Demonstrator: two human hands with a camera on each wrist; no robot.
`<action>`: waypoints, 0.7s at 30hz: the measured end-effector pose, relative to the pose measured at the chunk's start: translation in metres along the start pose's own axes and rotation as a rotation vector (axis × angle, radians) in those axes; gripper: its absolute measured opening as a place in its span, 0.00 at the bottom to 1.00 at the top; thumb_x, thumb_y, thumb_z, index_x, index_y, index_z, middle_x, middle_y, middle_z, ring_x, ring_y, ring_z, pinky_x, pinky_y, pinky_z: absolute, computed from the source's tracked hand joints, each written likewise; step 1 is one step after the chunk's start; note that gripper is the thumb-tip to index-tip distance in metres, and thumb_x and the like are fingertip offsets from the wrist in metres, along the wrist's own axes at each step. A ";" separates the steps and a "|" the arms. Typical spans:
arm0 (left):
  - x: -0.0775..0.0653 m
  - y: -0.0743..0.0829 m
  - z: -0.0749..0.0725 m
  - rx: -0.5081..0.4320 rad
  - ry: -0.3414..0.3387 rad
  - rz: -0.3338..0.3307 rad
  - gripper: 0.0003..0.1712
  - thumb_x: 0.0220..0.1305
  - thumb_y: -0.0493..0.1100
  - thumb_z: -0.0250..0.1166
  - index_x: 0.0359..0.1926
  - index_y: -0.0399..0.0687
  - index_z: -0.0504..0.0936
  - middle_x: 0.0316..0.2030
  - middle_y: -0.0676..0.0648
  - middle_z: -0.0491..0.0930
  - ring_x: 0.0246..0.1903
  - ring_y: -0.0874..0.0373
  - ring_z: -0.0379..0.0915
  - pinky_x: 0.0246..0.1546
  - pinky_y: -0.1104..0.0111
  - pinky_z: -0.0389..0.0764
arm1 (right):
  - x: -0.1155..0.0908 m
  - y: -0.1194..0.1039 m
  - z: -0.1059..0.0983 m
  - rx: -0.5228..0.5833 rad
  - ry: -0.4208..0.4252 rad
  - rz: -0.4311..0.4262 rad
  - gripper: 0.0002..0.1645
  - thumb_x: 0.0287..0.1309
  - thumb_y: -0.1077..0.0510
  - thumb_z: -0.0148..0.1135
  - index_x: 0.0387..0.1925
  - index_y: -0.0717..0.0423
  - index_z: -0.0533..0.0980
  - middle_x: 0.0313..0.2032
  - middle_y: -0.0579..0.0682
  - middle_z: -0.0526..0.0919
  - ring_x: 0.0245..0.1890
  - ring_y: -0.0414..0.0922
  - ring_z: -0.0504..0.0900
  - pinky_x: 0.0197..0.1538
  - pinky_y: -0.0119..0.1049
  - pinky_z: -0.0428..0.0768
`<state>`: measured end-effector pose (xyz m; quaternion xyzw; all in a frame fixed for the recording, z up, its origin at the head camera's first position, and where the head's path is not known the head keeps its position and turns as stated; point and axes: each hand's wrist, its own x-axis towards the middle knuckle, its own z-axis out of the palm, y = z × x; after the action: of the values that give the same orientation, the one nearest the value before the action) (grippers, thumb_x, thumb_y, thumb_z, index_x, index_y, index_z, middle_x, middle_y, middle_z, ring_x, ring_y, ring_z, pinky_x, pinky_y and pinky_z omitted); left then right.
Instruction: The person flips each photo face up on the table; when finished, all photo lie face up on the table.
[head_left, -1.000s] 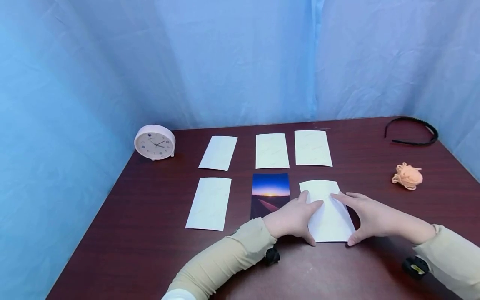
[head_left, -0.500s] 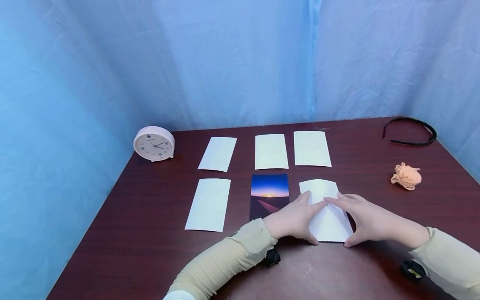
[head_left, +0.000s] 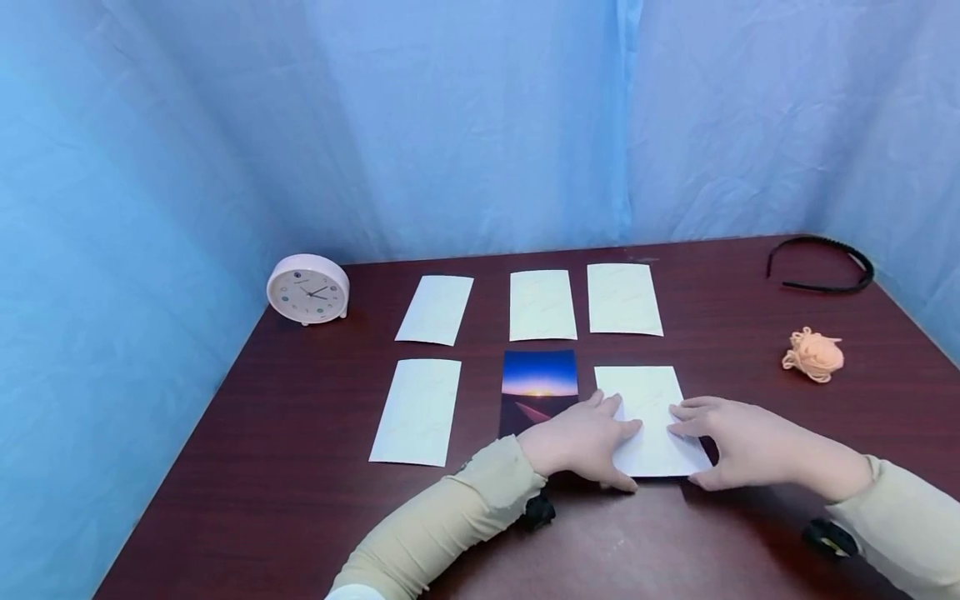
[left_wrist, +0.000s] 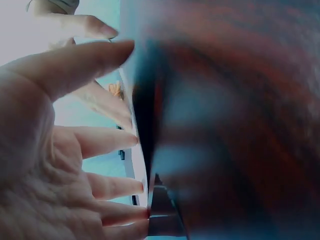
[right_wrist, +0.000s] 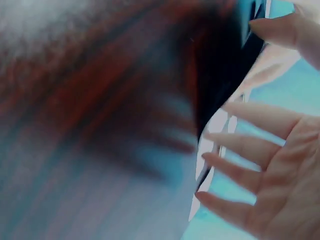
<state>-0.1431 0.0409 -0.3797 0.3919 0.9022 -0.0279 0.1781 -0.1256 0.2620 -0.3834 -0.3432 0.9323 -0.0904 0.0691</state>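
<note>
Fingertips of the left hand (head_left: 581, 437) and right hand (head_left: 723, 437) have moved a bit apart, and the white card (head_left: 651, 421) between them, bent before, now looks flatter, with a straight far edge. On both hands the fingers are spread and quite straight, touching the card's two sides, with the thumbs by its near corners. This card is on the table (head_left: 285, 433), in the front row at the right.

Just to its left is a sunset picture (head_left: 536, 375); the left hand and wrist hide its bottom part. Farther left is another white card (head_left: 415, 412). Behind are three white cards (head_left: 543, 305) in a row. Their pale marks are too faint to read.

At the back left stands a white clock (head_left: 309, 289); its tiny writing is too small to read. Peach yarn (head_left: 815, 356) and a black headband (head_left: 862, 275) lie on the right. Blue curtains (head_left: 450, 125) hang behind.
</note>
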 end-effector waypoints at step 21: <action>0.002 -0.019 0.001 -0.541 0.505 0.019 0.06 0.62 0.43 0.64 0.37 0.51 0.86 0.29 0.57 0.85 0.20 0.75 0.69 0.26 0.86 0.67 | -0.002 0.018 -0.014 0.492 0.446 0.142 0.13 0.51 0.64 0.68 0.41 0.57 0.81 0.32 0.31 0.84 0.34 0.24 0.79 0.33 0.18 0.74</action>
<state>-0.1579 0.0292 -0.3832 0.3333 0.8888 0.3109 0.0475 -0.1381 0.2785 -0.3740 -0.2221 0.8963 -0.3806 -0.0495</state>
